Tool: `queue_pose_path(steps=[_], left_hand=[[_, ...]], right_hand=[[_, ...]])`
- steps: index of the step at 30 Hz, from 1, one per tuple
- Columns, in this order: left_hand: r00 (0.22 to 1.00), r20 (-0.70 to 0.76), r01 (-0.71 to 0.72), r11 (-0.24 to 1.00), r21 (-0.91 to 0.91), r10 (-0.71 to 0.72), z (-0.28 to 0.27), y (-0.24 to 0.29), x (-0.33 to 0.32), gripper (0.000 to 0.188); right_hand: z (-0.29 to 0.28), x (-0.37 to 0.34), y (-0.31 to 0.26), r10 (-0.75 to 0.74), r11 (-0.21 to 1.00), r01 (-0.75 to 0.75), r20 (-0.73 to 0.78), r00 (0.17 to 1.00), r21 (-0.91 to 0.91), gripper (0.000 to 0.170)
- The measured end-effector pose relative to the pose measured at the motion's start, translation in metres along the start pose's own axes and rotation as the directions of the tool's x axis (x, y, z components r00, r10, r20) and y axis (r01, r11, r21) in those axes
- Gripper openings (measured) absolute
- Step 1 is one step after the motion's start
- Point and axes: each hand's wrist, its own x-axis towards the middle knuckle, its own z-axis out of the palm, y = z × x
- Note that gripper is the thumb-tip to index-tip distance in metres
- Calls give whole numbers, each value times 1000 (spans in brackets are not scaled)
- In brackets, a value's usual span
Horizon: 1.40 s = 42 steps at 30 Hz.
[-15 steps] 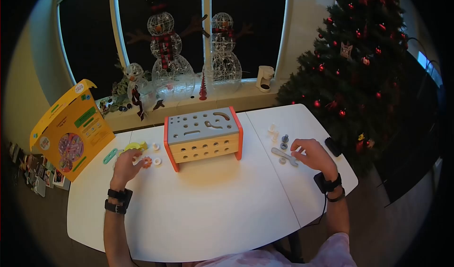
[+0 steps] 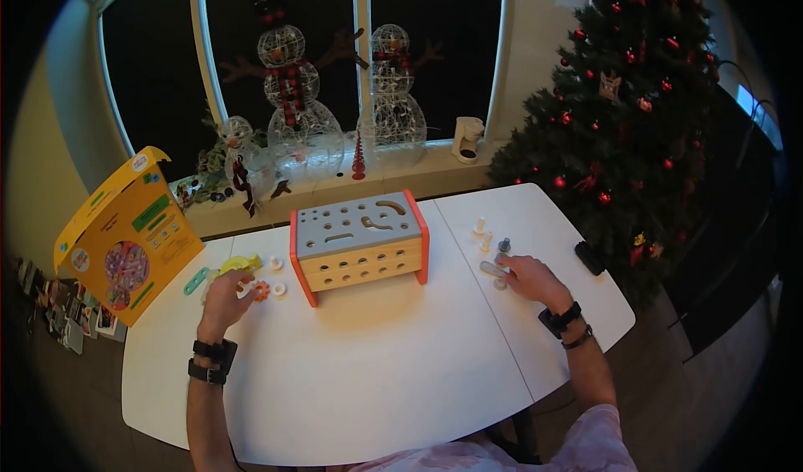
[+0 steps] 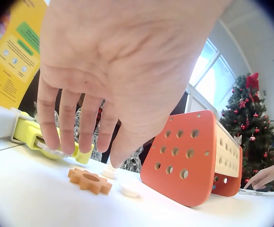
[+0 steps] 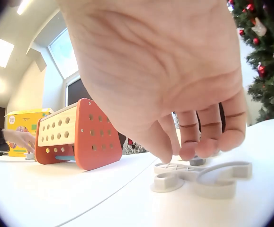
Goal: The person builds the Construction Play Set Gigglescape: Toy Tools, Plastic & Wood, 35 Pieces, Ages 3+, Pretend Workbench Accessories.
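My left hand (image 2: 224, 303) hovers at the left of the table, fingers loosely bent and holding nothing. Its fingertips hang close to a yellow toy piece (image 3: 30, 134). Just in front lie an orange gear (image 3: 90, 181), a white nut (image 2: 279, 289) and a white bolt (image 2: 275, 264). At the right, my right hand (image 2: 535, 279) reaches over a grey toy wrench (image 4: 217, 182), its relaxed fingertips just above the handle. In the head view the hand hides the wrench's open end. A grey nut (image 4: 167, 183) lies beside the wrench, and a dark grey bolt (image 2: 504, 244) stands behind.
Between the hands stands a toy workbench (image 2: 360, 264) with red-orange sides and a grey holed top. A teal strip (image 2: 196, 280) lies near the yellow box (image 2: 125, 242) at far left. Pale bolts (image 2: 486, 241) stand at the right; a black brush-like object (image 2: 589, 258) lies near the edge.
My right hand has moved left and come over the wrench, covering its open end. The left hand has barely moved.
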Motion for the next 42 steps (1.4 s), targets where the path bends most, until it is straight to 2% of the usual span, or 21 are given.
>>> queue_pose_path(steps=[2, 6, 9, 11, 15, 17, 18, 20, 21, 23, 26, 28, 31, 32, 34, 38, 40, 41, 42], left_hand=[[1000, 1, -10, 1000, 2, 10, -1, 1, 0, 35], [1000, -3, -9, 1000, 13, 9, -3, 4, 2, 35], [1000, -10, -11, 1000, 21, 11, -4, 5, 0, 35], [1000, -11, -11, 999, 33, 11, -4, 5, 0, 35], [999, -30, -28, 1000, 12, 28, -9, 8, -4, 34], [999, -34, -34, 999, 5, 34, -11, 9, -5, 33], [998, -41, -43, 999, -1, 43, -12, 8, -5, 33], [997, -49, -52, 999, -8, 52, -14, 8, -6, 32], [999, -37, -37, 999, 3, 37, -15, 9, -7, 32], [999, -29, -11, 1000, 18, 12, -17, 8, -8, 32], [999, -50, -2, 1000, 26, 4, -18, 0, -12, 33], [998, -64, -28, 1000, 7, 29, -15, -2, -12, 32], [999, -45, 19, 1000, -4, -20, -14, 4, -12, 30], [998, -52, 33, 999, 1, -33, -14, 4, -11, 30], [1000, -17, 13, 1000, -14, -13, -10, 4, -8, 29], [996, 76, -44, 994, -101, 52, 2, 9, 2, 31], [983, 164, -73, 997, -31, 77, 8, 20, 6, 32], [984, 159, -72, 997, -32, 76, 12, 24, 7, 32], [983, 141, -124, 992, 17, 120, 19, 26, 9, 31]], right_hand=[[-2, 3, -8, 82, 989, -99, 148, 986, 112, 35], [-4, 2, -18, 64, 992, -80, 163, 985, 94, 38], [-11, 3, -28, 55, 996, -65, 144, 988, 64, 34], [-18, 4, -35, 144, 981, -168, 211, 967, 100, 28], [-15, 0, -22, 113, 980, -142, 201, 973, 137, 28], [-11, -3, -11, -1, 996, -6, 75, 997, 88, 32], [-9, -3, -6, -2, 996, -5, 76, 997, 87, 32], [-10, -3, -3, 114, 992, -117, 62, 992, 52, 35], [-11, -5, -3, 113, 992, -116, 62, 992, 51, 35], [-19, -6, -7, 296, 955, -293, 82, 952, -44, 40], [-9, -11, 12, 322, 945, -320, 41, 946, -64, 40], [-12, -13, 16, 330, 944, -329, 42, 943, -23, 30], [-11, -18, 32, 368, 930, -368, 35, 929, 4, 30], [-11, -19, 36, 354, 935, -354, 39, 934, 4, 30], [-13, -23, 42, 419, 906, -424, 110, 901, 17, 30], [-28, -33, 36, 315, 946, -308, 73, 946, -98, 32], [-42, -37, 27, 289, 955, -284, 60, 955, -84, 32], [-50, -38, 20, 285, 956, -280, 56, 957, -87, 32], [-58, -39, 9, 239, 971, -239, 37, 970, 4, 31]])
